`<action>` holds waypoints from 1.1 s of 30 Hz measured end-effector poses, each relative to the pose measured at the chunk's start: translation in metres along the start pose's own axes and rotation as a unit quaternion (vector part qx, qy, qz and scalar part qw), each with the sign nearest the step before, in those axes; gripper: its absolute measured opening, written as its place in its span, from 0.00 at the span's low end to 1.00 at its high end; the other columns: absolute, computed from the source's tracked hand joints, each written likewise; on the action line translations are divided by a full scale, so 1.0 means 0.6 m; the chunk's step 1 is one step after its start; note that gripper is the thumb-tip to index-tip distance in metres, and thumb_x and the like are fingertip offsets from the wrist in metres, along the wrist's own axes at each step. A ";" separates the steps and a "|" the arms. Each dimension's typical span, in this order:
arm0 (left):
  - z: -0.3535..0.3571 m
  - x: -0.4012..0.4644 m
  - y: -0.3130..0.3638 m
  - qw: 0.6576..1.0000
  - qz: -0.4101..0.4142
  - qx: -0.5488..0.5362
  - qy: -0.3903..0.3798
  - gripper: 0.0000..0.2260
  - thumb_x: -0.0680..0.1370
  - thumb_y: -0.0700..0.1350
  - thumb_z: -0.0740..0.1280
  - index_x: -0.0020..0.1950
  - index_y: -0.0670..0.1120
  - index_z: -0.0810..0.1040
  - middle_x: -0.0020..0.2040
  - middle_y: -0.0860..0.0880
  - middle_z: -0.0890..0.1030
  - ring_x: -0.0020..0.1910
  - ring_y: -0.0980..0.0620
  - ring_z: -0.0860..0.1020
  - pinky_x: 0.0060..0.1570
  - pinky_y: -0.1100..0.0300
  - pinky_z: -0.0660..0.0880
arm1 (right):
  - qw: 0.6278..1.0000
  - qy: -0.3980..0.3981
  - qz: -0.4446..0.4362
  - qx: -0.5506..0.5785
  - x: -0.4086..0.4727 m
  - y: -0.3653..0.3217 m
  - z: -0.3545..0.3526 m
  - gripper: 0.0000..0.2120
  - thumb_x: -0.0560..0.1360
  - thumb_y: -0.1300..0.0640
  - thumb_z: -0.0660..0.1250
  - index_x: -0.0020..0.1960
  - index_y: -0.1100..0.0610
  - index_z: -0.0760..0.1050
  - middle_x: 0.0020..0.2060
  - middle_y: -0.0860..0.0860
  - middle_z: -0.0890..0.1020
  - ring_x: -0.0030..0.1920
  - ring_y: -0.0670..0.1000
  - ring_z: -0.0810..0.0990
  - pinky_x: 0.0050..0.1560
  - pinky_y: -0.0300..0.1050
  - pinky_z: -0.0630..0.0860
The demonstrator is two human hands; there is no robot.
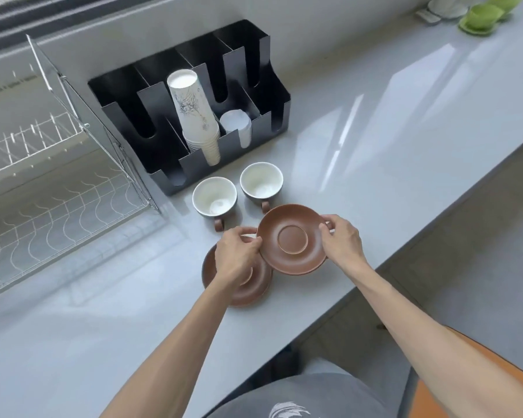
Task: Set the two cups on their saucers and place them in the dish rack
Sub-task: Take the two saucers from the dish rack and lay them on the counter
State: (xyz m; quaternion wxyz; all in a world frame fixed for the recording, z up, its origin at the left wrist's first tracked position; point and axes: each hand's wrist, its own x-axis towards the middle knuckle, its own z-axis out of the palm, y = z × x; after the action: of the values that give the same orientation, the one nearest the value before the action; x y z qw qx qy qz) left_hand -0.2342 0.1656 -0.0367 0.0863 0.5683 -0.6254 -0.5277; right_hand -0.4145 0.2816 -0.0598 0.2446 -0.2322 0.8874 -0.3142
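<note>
Both my hands hold a brown saucer (293, 239) just above the grey counter: my left hand (237, 254) grips its left rim, my right hand (341, 239) its right rim. A second brown saucer (248, 288) lies on the counter below and to the left, partly hidden under my left hand. Two cups, white inside and dark outside with brown handles, stand upright behind the saucers: the left cup (214, 198) and the right cup (261, 181). The wire dish rack (52, 191) stands at the far left.
A black cup organiser (191, 98) with a stack of paper cups (195, 116) and lids stands right behind the cups. Green and white dishes (480, 13) sit at the far right corner. The counter edge (344, 297) runs diagonally on my right.
</note>
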 end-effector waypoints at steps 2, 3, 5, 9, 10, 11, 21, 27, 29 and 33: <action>0.019 0.004 0.011 1.000 -0.003 0.020 -0.007 0.13 0.70 0.47 0.68 0.53 0.55 0.85 0.39 0.55 0.87 0.39 0.52 0.85 0.52 0.45 0.83 | 1.000 0.003 0.012 -0.007 0.011 0.017 -0.007 0.15 0.81 0.55 0.59 0.65 0.54 0.76 0.57 0.56 0.81 0.58 0.58 0.80 0.59 0.51 0.75; 0.027 0.006 0.017 0.999 -0.005 0.031 -0.010 0.13 0.71 0.46 0.68 0.53 0.54 0.85 0.38 0.55 0.87 0.36 0.52 0.85 0.51 0.47 0.83 | 1.000 0.004 0.017 -0.010 0.017 0.024 -0.009 0.15 0.81 0.55 0.59 0.65 0.54 0.76 0.58 0.56 0.81 0.58 0.58 0.80 0.59 0.51 0.75; 0.041 0.010 0.025 0.999 -0.005 0.050 -0.014 0.12 0.73 0.45 0.68 0.54 0.53 0.85 0.38 0.55 0.87 0.32 0.50 0.83 0.49 0.49 0.83 | 1.000 0.003 0.026 -0.014 0.027 0.038 -0.013 0.15 0.81 0.55 0.59 0.65 0.54 0.76 0.58 0.55 0.81 0.58 0.59 0.80 0.58 0.51 0.74; 0.058 0.020 0.029 0.996 0.003 0.087 -0.027 0.14 0.74 0.45 0.66 0.57 0.52 0.85 0.37 0.53 0.87 0.37 0.50 0.86 0.48 0.49 0.84 | 0.999 -0.002 0.033 -0.019 0.045 0.052 -0.012 0.15 0.81 0.55 0.59 0.65 0.54 0.77 0.57 0.56 0.81 0.57 0.60 0.80 0.58 0.52 0.76; 0.060 0.023 0.029 0.995 0.003 0.096 -0.032 0.14 0.74 0.46 0.65 0.57 0.53 0.85 0.37 0.52 0.87 0.37 0.51 0.86 0.48 0.50 0.84 | 0.999 -0.004 0.034 -0.020 0.048 0.054 -0.011 0.15 0.81 0.55 0.59 0.65 0.54 0.77 0.57 0.57 0.81 0.57 0.60 0.80 0.58 0.52 0.76; 0.061 0.026 0.028 0.994 0.003 0.104 -0.036 0.14 0.75 0.46 0.65 0.57 0.53 0.85 0.37 0.52 0.87 0.38 0.52 0.86 0.48 0.50 0.83 | 0.999 -0.007 0.035 -0.023 0.050 0.056 -0.010 0.15 0.81 0.55 0.59 0.65 0.54 0.77 0.58 0.57 0.81 0.57 0.60 0.80 0.58 0.52 0.75; 0.069 0.042 0.025 0.986 0.003 0.157 -0.055 0.18 0.74 0.45 0.62 0.61 0.52 0.84 0.36 0.50 0.87 0.38 0.49 0.85 0.51 0.50 0.83 | 0.999 -0.017 0.036 -0.030 0.061 0.071 0.002 0.14 0.82 0.55 0.60 0.65 0.53 0.77 0.58 0.57 0.81 0.58 0.60 0.80 0.58 0.52 0.74; 0.068 0.042 0.021 0.980 0.010 0.190 -0.059 0.19 0.76 0.46 0.61 0.63 0.52 0.83 0.32 0.49 0.86 0.25 0.55 0.77 0.48 0.55 0.82 | 0.999 -0.020 0.033 -0.034 0.059 0.075 0.008 0.14 0.82 0.55 0.59 0.66 0.54 0.76 0.58 0.56 0.80 0.58 0.59 0.78 0.57 0.49 0.72; 0.069 0.041 0.022 0.980 0.013 0.191 -0.059 0.19 0.76 0.45 0.61 0.64 0.51 0.83 0.33 0.49 0.86 0.26 0.55 0.77 0.49 0.55 0.81 | 0.999 -0.018 0.033 -0.035 0.059 0.077 0.009 0.14 0.82 0.55 0.59 0.66 0.54 0.76 0.58 0.56 0.80 0.59 0.59 0.78 0.57 0.50 0.72; 0.068 0.038 0.024 0.977 0.023 0.200 -0.063 0.20 0.76 0.45 0.60 0.65 0.51 0.82 0.30 0.49 0.84 0.29 0.53 0.76 0.49 0.55 0.81 | 0.999 -0.017 0.032 -0.037 0.056 0.081 0.010 0.15 0.83 0.55 0.59 0.67 0.55 0.75 0.58 0.57 0.80 0.59 0.59 0.78 0.58 0.49 0.72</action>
State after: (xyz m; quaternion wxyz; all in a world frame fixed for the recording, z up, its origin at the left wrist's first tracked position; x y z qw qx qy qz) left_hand -0.2800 0.1676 -0.0544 -0.0567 0.5256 -0.7354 -0.4240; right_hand -0.4494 0.2937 -0.1060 0.2610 -0.2175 0.9012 -0.2691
